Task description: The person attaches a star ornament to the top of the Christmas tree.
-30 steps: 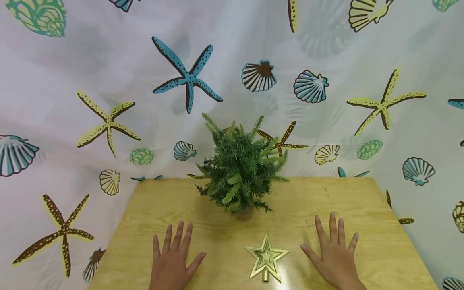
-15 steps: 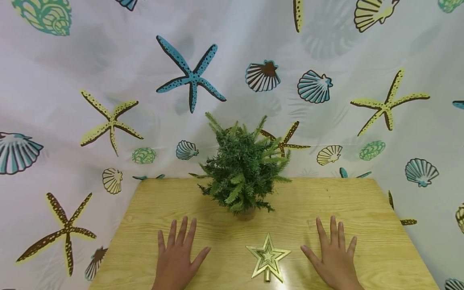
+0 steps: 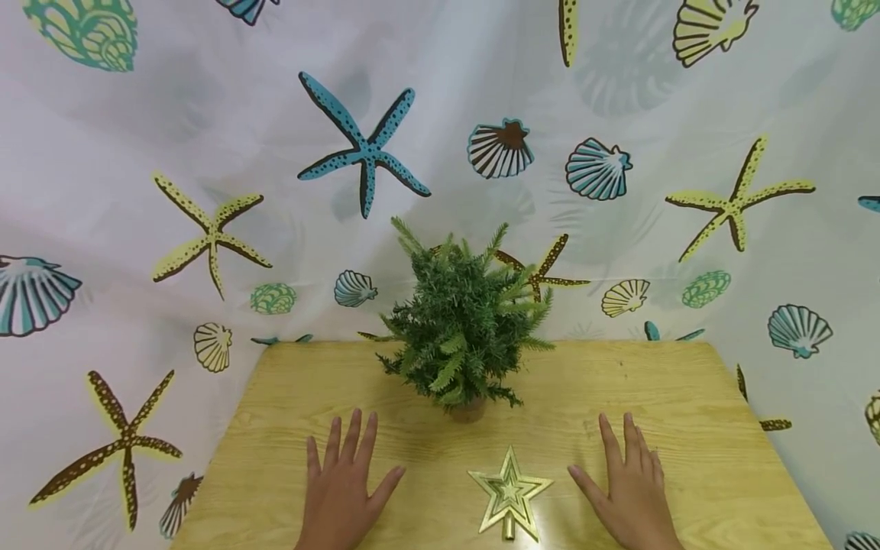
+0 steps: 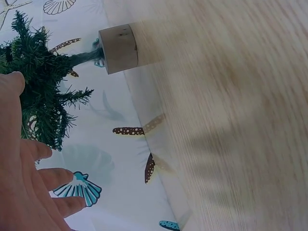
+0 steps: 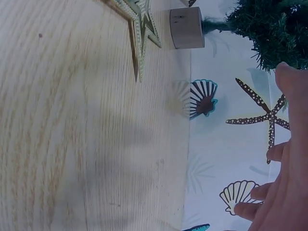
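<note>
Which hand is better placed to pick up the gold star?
Probably the right hand: it is nearer the gold star than the left hand, and its wrist view shows the star.

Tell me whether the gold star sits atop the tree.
No, the gold star lies on the table in front of the tree.

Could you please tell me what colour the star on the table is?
The star is shiny gold; it shows best in the head view.

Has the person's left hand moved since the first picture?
Yes, slightly: against the unmoved gold star tree topper in the head view, the left hand has shifted rightward, closer to it, and a little up the picture.
</note>
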Demonstrator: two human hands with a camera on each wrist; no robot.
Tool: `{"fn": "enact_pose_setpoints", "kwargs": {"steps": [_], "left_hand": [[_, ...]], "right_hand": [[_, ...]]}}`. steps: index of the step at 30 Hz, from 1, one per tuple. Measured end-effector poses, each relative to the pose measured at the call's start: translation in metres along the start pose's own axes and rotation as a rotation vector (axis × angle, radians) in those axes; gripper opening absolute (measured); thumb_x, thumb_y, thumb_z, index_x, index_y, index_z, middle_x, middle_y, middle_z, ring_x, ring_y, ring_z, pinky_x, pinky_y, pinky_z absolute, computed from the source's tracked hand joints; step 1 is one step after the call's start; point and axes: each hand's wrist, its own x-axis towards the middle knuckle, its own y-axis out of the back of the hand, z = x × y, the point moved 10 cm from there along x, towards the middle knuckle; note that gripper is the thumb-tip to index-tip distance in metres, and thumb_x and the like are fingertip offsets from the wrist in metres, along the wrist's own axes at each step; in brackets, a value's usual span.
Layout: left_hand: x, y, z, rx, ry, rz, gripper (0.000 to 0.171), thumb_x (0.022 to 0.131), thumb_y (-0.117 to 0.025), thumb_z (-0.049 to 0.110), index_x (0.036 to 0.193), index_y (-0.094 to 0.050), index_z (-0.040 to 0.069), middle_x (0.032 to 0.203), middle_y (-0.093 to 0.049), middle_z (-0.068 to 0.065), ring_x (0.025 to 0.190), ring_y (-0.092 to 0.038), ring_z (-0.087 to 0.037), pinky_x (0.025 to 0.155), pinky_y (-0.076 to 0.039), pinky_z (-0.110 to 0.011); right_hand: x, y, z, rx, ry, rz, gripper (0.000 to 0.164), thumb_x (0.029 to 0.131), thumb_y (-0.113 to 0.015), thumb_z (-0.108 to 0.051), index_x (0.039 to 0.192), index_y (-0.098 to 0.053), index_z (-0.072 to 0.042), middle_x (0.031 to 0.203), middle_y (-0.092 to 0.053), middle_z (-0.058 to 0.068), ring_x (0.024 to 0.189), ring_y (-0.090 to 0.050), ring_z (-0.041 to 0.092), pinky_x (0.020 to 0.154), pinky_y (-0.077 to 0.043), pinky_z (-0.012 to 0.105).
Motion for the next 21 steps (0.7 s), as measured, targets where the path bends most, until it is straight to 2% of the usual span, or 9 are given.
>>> {"fn": "enact_pose_setpoints", "kwargs": {"steps": [4,7,11,14,18,21], "left_hand": [[0.003,0.001,0.003,-0.041,0.017,0.002,0.089,0.097,-0.065,0.060,0.165,-0.030,0.013,0.168,-0.026,-0.018,0.153,-0.021,-0.047,0.114,-0.011,-0.077],[0.007,0.006,0.008,-0.083,0.018,0.031,0.090,0.097,-0.066,0.057,0.166,-0.027,0.012,0.169,-0.024,-0.019,0.153,-0.021,-0.047,0.114,-0.017,-0.075],[0.011,0.016,0.019,-0.149,-0.011,0.114,0.092,0.097,-0.072,0.048,0.165,-0.026,0.008,0.166,-0.028,-0.022,0.150,-0.027,-0.048,0.112,-0.027,-0.072],[0.013,0.026,0.027,-0.198,-0.038,0.190,0.092,0.096,-0.075,0.041,0.165,-0.026,0.006,0.164,-0.032,-0.023,0.147,-0.034,-0.047,0.109,-0.034,-0.070],[0.019,0.039,0.036,-0.263,-0.061,0.257,0.092,0.097,-0.075,0.036,0.166,-0.022,0.007,0.165,-0.032,-0.020,0.146,-0.038,-0.043,0.108,-0.037,-0.067],[0.024,0.047,0.041,-0.297,-0.068,0.278,0.092,0.098,-0.072,0.036,0.167,-0.016,0.011,0.167,-0.028,-0.016,0.147,-0.038,-0.041,0.110,-0.037,-0.065]], "right_hand": [[0.000,0.001,-0.008,0.023,-0.010,0.007,0.090,0.101,-0.057,-0.060,0.164,-0.024,-0.006,0.158,-0.026,0.037,0.132,-0.041,0.062,0.097,-0.035,0.080],[0.000,-0.003,-0.011,0.060,-0.035,-0.017,0.090,0.102,-0.053,-0.064,0.164,-0.026,-0.004,0.150,-0.039,0.036,0.127,-0.049,0.058,0.094,-0.042,0.075],[-0.004,-0.015,-0.013,0.129,-0.089,-0.088,0.093,0.100,-0.050,-0.069,0.163,-0.026,-0.005,0.144,-0.047,0.032,0.122,-0.056,0.051,0.091,-0.050,0.067],[-0.008,-0.026,-0.012,0.187,-0.136,-0.146,0.094,0.099,-0.051,-0.070,0.162,-0.028,-0.004,0.137,-0.052,0.028,0.106,-0.065,0.040,0.078,-0.057,0.055],[-0.010,-0.037,-0.014,0.251,-0.174,-0.188,0.091,0.098,-0.057,-0.066,0.155,-0.037,0.002,0.124,-0.059,0.023,0.079,-0.063,0.020,0.061,-0.054,0.038],[-0.013,-0.045,-0.016,0.273,-0.194,-0.208,0.087,0.097,-0.063,-0.062,0.148,-0.043,0.006,0.117,-0.063,0.019,0.073,-0.060,0.016,0.060,-0.053,0.037]]}}
